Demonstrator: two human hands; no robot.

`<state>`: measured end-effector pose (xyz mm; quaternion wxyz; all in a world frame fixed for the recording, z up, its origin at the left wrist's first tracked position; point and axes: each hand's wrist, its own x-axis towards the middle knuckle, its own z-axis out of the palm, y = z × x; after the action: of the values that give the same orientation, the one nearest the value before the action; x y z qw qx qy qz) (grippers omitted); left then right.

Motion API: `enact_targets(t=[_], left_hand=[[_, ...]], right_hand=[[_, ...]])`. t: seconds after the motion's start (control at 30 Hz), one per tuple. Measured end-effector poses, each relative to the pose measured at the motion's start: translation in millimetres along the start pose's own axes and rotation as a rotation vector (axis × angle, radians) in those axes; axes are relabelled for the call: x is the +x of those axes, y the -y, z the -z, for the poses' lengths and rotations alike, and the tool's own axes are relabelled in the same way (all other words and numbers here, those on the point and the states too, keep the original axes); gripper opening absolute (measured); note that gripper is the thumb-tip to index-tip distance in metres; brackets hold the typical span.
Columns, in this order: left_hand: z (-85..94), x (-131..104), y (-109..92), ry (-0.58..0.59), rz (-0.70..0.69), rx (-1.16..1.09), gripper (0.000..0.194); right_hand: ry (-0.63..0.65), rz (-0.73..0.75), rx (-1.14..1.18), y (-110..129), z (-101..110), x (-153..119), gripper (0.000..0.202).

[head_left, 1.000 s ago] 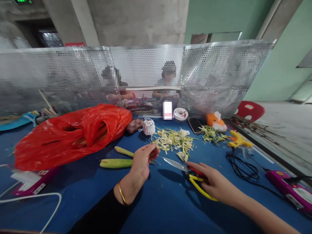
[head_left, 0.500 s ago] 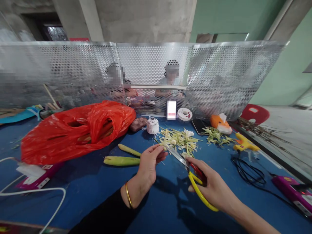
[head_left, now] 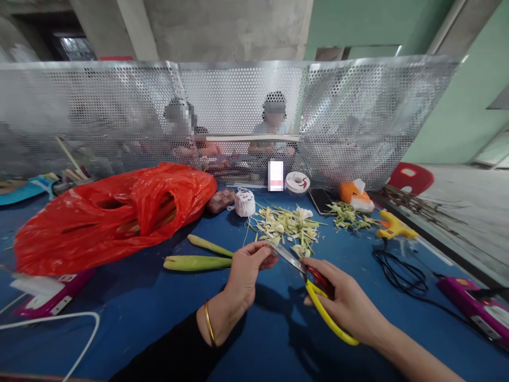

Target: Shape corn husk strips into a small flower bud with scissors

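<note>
In my right hand (head_left: 345,300) is a pair of scissors (head_left: 294,262) with one yellow and one red handle, its blades pointing up and left. The blade tips reach the fingertips of my left hand (head_left: 246,270). Thumb and fingers of that hand are pinched together; what they hold is too small and hidden to make out. A gold bangle (head_left: 210,323) circles the left wrist. Beyond the blades lies a loose heap of pale green and cream plant pieces (head_left: 286,223). Two green husk-like stalks (head_left: 196,262) rest left of my left hand.
A red plastic bag (head_left: 99,223) covers the table's left part. Behind the hands stand a white string ball (head_left: 244,202), a ribbon spool (head_left: 297,182) and a phone (head_left: 321,201). At right are a yellow glue gun (head_left: 393,227), its black cord and a purple power strip (head_left: 473,307). A perforated metal screen (head_left: 238,106) crosses the back.
The view has shifted slightly, so the background things sit a little further left and higher. The scissor tips stay by the left fingertips, and both hands keep nearly the same pose.
</note>
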<state>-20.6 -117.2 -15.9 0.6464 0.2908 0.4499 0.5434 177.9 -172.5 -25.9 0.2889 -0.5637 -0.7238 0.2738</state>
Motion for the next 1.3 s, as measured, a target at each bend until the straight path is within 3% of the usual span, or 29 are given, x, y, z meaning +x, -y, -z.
enact_targets(t=[0.3, 0.7, 0.8, 0.93, 1.03, 1.1, 1.17, 1.3], left_hand=[[0.2, 2.0, 3.2, -0.01, 0.025, 0.002, 0.02], [3.6, 6.2, 2.4, -0.056, 0.029, 0.016, 0.024], [6.8, 8.4, -4.8, -0.083, 0.003, 0.014, 0.024], [5.7, 4.7, -14.2, -0.067, -0.008, 0.016, 0.023], [2.1, -1.6, -14.0, -0.039, 0.058, 0.024, 0.026], [0.5, -4.5, -11.0, -0.029, 0.105, 0.035, 0.029], [0.2, -5.6, -7.3, 0.017, 0.133, 0.051, 0.031], [1.6, -5.4, -2.5, 0.073, 0.156, 0.089, 0.03]], right_hand=[[-0.032, 0.096, -0.032, -4.7, -1.0, -2.7, 0.046], [-0.001, 0.046, -0.055, -11.4, 0.5, 4.3, 0.044], [0.009, 0.013, -0.176, -16.6, 4.9, 5.8, 0.045], [0.141, 0.05, -0.387, -20.7, 7.9, 6.4, 0.051], [0.18, 0.11, -0.463, -14.0, 12.4, 8.3, 0.051], [0.209, 0.113, -0.534, -4.7, 19.3, 12.1, 0.029], [0.251, 0.148, -0.619, 6.2, 27.6, 18.6, 0.019], [0.26, 0.229, -0.599, 26.0, 31.7, 36.7, 0.02]])
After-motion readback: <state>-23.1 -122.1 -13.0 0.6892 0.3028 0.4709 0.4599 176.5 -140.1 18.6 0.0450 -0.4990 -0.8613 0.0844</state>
